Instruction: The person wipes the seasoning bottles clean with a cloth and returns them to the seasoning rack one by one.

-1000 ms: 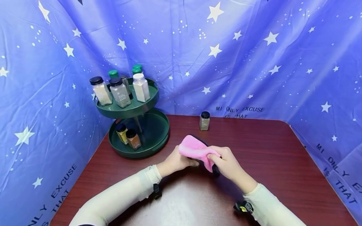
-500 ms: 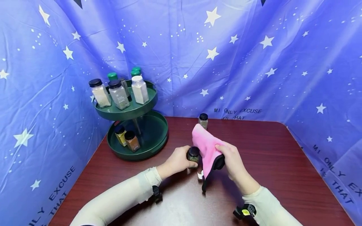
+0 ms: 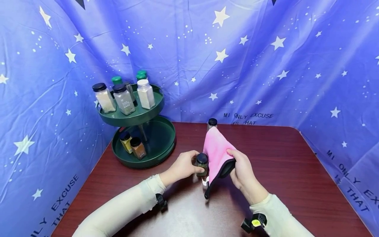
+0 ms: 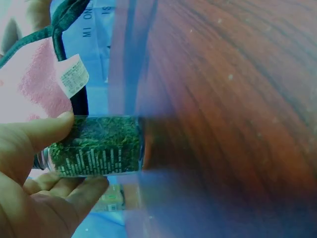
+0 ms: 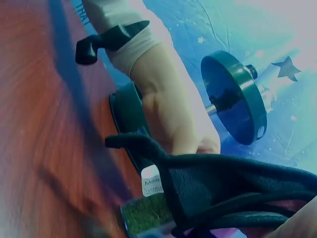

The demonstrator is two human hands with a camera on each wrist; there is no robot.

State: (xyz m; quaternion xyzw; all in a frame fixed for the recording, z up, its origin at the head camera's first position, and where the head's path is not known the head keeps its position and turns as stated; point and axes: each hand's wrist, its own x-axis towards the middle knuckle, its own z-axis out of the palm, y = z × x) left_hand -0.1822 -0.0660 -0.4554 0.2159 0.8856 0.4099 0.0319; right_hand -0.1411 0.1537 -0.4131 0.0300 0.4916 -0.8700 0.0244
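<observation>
In the head view my left hand [image 3: 181,167] grips a small glass spice jar [image 3: 202,165] with a black lid, held upright near the middle of the table. Dried green herbs and white print show through its side in the left wrist view, with the thumb [image 4: 47,133] on one face and fingers on the other. My right hand [image 3: 243,169] pinches a pink cloth [image 3: 218,148] with black edging. The cloth hangs in folds right beside the jar, a white tag dangling from its lower corner. In the right wrist view its dark edging [image 5: 223,166] overlaps the jar.
A green two-tier round rack [image 3: 161,154] stands at the left, several spice jars above and two below. Behind the cloth another black-lidded jar [image 3: 212,123] is partly hidden. A blue starry curtain [image 3: 189,59] surrounds the reddish wooden table [image 3: 284,171].
The cloth has come off the left-hand jar, which it covered a second ago. It now hangs to the jar's right, opened out, and partly hides the jar at the back.
</observation>
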